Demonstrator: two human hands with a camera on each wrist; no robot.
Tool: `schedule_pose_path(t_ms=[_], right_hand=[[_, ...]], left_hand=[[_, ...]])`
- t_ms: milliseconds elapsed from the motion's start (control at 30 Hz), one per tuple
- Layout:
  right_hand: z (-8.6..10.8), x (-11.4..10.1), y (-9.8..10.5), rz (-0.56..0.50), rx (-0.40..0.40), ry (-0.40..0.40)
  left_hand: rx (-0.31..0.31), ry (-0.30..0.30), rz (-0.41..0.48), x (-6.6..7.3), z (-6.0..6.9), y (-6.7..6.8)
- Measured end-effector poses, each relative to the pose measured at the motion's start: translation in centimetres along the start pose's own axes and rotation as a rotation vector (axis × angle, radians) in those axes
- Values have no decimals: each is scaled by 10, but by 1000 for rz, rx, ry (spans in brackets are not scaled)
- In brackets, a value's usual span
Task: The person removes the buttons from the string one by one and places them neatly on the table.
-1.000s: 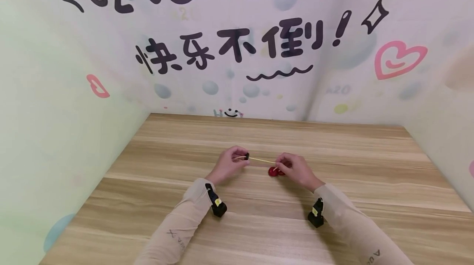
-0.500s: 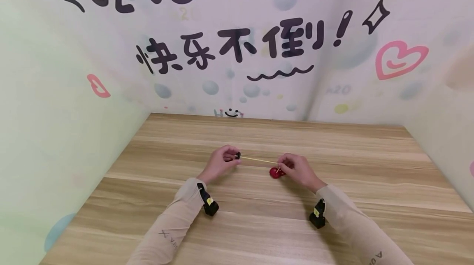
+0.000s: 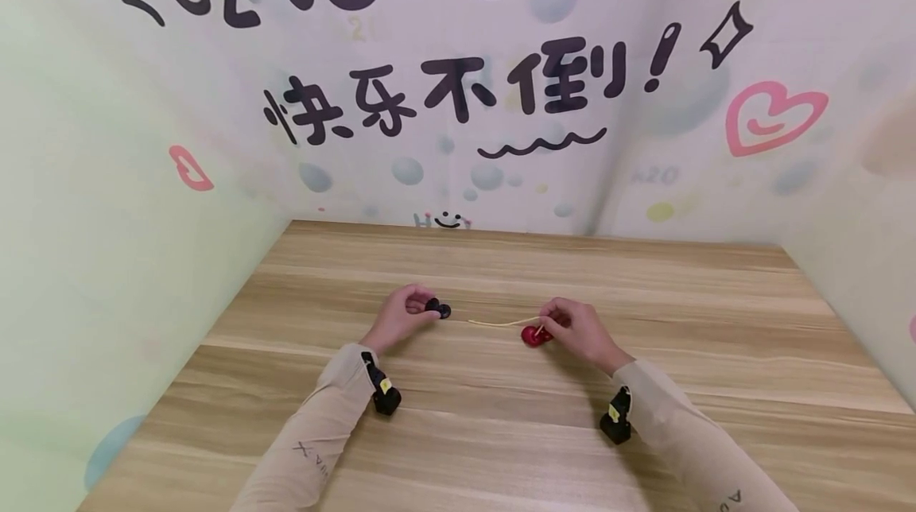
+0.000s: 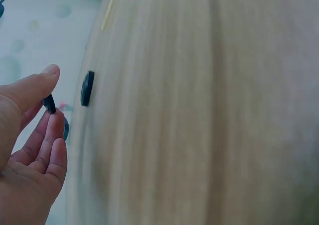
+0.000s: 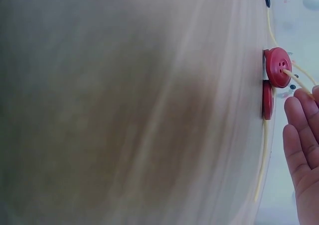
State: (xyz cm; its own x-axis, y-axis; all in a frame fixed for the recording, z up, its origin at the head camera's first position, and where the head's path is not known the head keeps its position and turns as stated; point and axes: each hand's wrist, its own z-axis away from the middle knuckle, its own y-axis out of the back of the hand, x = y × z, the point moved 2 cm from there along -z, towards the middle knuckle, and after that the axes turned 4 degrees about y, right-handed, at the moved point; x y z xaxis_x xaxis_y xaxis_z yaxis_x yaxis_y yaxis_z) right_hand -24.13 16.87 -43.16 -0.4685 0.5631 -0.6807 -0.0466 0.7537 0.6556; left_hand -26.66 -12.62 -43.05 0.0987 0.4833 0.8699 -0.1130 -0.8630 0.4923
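Observation:
My left hand (image 3: 399, 316) pinches a black button (image 3: 432, 304) between thumb and fingertips, and another black button (image 3: 444, 311) lies beside it on the table. In the left wrist view, the held button (image 4: 49, 103) shows between the thumb and a finger, with a second black button (image 4: 87, 88) on the wood. My right hand (image 3: 578, 329) pinches a pale yellow cord (image 3: 504, 324), whose free end lies to the left. Red buttons (image 3: 533, 335) sit under its fingertips; in the right wrist view the cord passes through a hole of one red button (image 5: 278, 68).
A wood-grain table (image 3: 494, 432) spans the space below both hands. Behind it hangs a white printed backdrop (image 3: 372, 178) with dark lettering, and pale walls stand at both sides. A small black camera is strapped to each wrist.
My left hand has moved left, away from the cord, which has slackened onto the table. The black buttons are off the cord, and two now show. My right hand has barely moved.

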Motion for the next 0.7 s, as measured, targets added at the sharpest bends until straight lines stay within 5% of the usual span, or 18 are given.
schedule_pose_path(t_ms=[433,700], right_hand=[[0,0,1,-6,-22,-17],[-2,-1,1,-9,-41,-29]], left_hand=[[35,-22,-86,-10,-2,2],[31,38,-113,-7,-3,0]])
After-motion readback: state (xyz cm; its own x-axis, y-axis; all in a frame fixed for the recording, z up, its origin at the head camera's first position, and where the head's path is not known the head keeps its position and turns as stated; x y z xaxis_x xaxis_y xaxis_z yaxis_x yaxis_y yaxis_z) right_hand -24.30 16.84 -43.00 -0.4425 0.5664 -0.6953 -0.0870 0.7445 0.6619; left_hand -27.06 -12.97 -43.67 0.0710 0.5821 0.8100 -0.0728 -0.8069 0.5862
